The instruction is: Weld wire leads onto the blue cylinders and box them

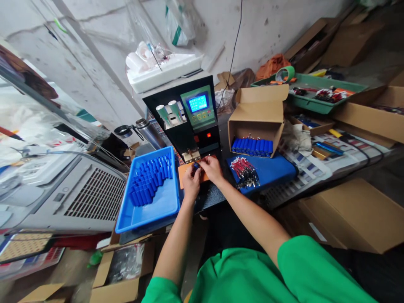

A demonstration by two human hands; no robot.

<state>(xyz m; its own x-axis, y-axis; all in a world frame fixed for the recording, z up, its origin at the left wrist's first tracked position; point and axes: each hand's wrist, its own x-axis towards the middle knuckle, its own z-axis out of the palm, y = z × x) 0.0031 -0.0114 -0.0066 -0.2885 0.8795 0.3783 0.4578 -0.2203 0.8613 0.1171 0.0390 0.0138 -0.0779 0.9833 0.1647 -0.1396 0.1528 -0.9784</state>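
Note:
My left hand [191,183] is closed around a small blue battery cell [196,165], of which only a bit shows between the fingers. Beside it, my right hand [212,169] pinches at the cell's end; what its fingertips hold is too small to tell. Both hands are just below the electrode tips of a black spot welder [206,145], over an orange board [184,171]. A blue tray [164,206] to the left bears many upright blue cells [147,185]. Right of my hands lies a bundle of red and black wire leads [244,171] on a blue surface [271,172].
An open cardboard box [257,111] holds rows of blue cells with leads. Behind it is a green tray [347,84] with wires and tape. A steel flask [148,130] stands behind the blue tray. White foam [164,71] rests atop the welder.

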